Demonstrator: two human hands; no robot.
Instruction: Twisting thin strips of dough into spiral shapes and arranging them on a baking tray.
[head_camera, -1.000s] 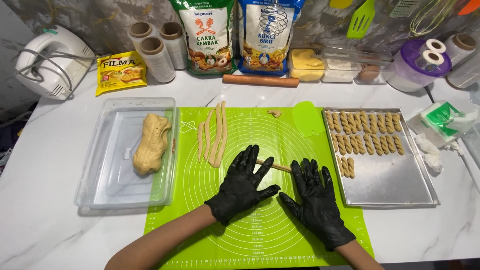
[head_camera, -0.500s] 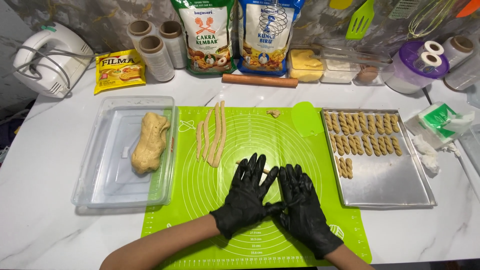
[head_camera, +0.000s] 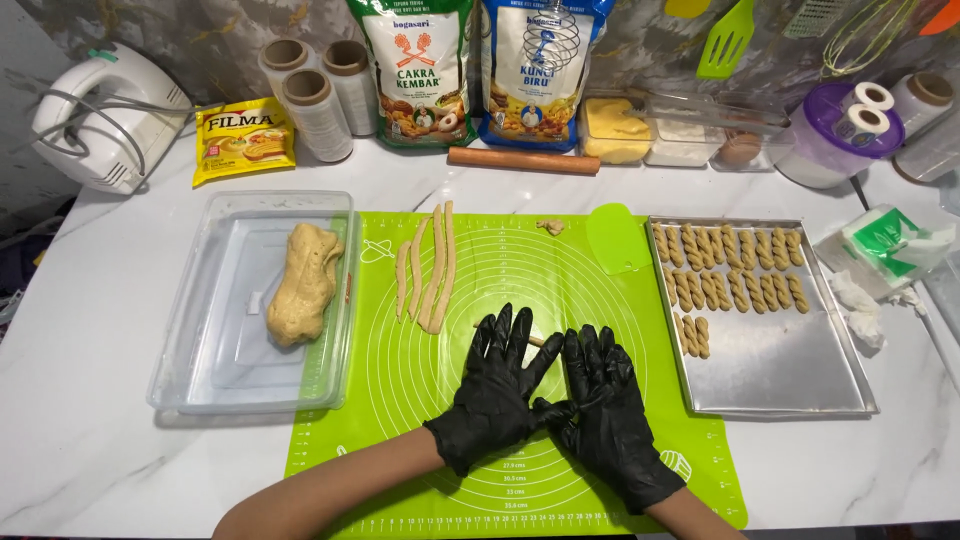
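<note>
hands (head_camera: 555, 385) closer; thin (pale) dough rope (head_camera: 537, 340) beneath

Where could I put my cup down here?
Bare spots: the white counter left of the clear tub, and the metal tray's near half. The back row by the flour bags is crowded.

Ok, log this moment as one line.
left hand flat on dough strip | right hand flat beside it | on green mat | tray part filled with twists
</note>
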